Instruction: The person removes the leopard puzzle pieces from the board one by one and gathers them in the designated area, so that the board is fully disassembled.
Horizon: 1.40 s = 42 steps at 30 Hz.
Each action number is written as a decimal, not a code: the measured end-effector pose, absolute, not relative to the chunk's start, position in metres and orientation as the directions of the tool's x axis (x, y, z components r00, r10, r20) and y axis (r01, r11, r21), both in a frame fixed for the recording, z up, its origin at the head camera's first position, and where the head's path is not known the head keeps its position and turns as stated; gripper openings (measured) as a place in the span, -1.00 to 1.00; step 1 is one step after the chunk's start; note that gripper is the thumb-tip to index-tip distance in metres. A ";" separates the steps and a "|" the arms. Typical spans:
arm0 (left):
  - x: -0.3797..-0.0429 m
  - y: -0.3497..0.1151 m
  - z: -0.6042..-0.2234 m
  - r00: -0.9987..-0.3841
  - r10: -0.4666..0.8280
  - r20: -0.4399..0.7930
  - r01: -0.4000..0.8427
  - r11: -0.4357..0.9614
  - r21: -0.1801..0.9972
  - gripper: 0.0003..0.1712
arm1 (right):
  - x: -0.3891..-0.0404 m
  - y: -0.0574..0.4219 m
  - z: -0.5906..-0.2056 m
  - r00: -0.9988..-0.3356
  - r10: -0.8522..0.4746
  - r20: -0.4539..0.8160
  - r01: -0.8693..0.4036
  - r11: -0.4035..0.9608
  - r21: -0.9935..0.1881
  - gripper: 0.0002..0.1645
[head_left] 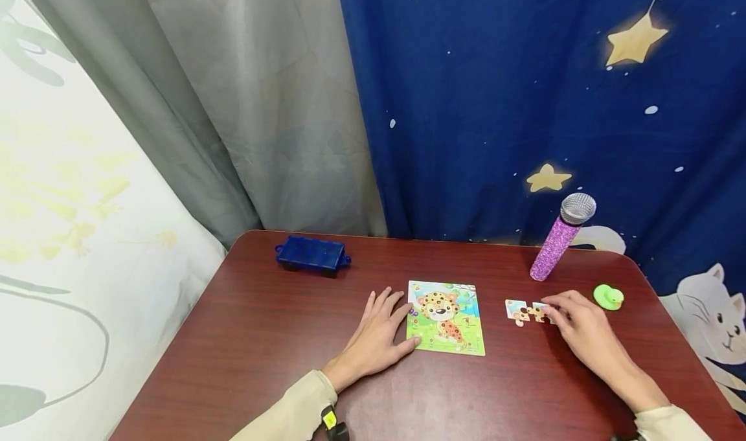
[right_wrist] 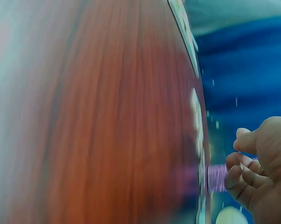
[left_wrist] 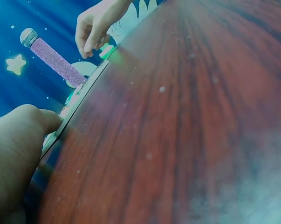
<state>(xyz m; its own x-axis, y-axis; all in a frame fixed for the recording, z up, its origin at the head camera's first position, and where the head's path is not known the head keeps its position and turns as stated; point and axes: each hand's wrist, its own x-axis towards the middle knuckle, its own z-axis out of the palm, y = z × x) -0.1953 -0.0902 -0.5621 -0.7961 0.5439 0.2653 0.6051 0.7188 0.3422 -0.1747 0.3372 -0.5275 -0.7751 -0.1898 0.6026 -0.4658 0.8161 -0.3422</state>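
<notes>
A square jigsaw puzzle (head_left: 445, 318) with a spotted leopard cub on green and blue lies flat on the table. Spread along its left edge, my left hand (head_left: 375, 334) has its thumb and fingertips at the border; the left wrist view shows the thumb (left_wrist: 49, 120) against the board's edge. To the right, several loose puzzle pieces (head_left: 517, 310) lie in a short row. Over the right end of that row is my right hand (head_left: 585, 331), partly covering pieces. Its fingers (right_wrist: 245, 179) are loosely bent in the right wrist view, with nothing visible between them and the thumb.
Behind the pieces stands a purple glittery microphone (head_left: 553, 250) with a silver head. A small green toy duck (head_left: 609, 296) sits right of my right hand. At the back left is a dark blue toy wagon (head_left: 311, 254). Curtains (head_left: 443, 104) hang beyond the table's far edge.
</notes>
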 end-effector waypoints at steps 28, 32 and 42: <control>-0.194 -0.091 -0.562 -0.805 0.538 0.250 0.593 0.735 0.329 -0.21 | -0.218 0.205 -0.513 -0.817 -0.394 0.422 -0.577 0.526 -0.625 -0.85; -0.194 -0.091 -0.564 -0.798 0.540 0.269 0.602 0.733 0.317 -0.22 | -0.222 0.196 -0.518 -0.821 -0.423 0.384 -0.565 0.505 -0.652 -0.84; -0.194 -0.090 -0.563 -0.805 0.537 0.251 0.593 0.733 0.333 -0.21 | -0.226 0.177 -0.528 -0.824 -0.484 0.295 -0.540 0.511 -0.669 -0.83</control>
<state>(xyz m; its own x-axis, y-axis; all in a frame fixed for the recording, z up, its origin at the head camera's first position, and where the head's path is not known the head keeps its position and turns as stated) -0.1935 -0.0904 -0.5626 -0.8053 0.5371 0.2511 0.5929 0.7332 0.3331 -0.2258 0.1773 -0.5281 -0.8240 -0.4837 0.2951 -0.5396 0.5107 -0.6693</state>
